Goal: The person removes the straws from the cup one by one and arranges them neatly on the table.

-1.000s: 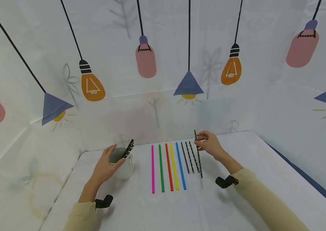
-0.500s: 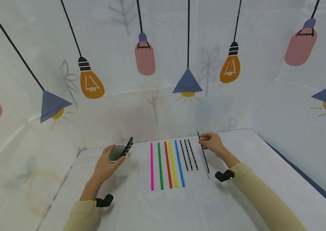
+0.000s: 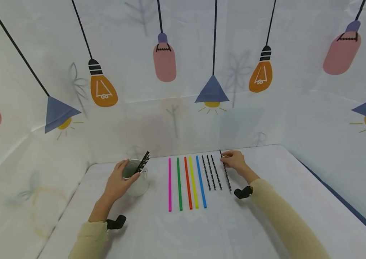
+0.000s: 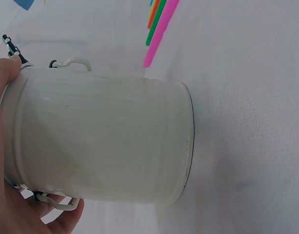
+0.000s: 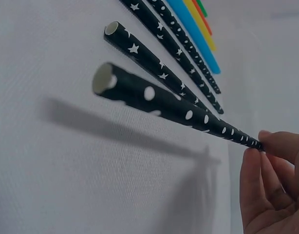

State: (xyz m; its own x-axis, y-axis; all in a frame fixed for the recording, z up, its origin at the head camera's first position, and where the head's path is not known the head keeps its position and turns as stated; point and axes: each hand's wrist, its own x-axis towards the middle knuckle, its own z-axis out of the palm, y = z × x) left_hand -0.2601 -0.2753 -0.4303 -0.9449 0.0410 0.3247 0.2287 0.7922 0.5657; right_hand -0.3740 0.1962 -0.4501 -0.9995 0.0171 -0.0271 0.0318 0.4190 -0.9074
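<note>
My left hand [image 3: 118, 182] grips the rim of a white enamel bucket [image 3: 139, 187] with small side handles, standing at the left of the table. Several black patterned straws [image 3: 142, 162] lean out of it, with the thumb against them. At the right, my right hand [image 3: 235, 162] pinches a black paper straw with white dots [image 5: 188, 114] near its far end. Its near end hangs over the table, with a shadow below it. Just left of it, three black straws [image 3: 216, 172] lie side by side, some printed with stars.
Between bucket and black straws lie a pink straw [image 3: 170, 185], a green straw [image 3: 179, 184], a red straw [image 3: 188, 183], a yellow straw [image 3: 194, 183] and a blue straw [image 3: 201, 182]. A white backdrop [image 3: 183, 126] printed with lamps rises behind the table [image 3: 183, 233].
My right hand has carried the dotted straw right, away from the three black straws, then slightly back left. The left hand stays on the bucket.
</note>
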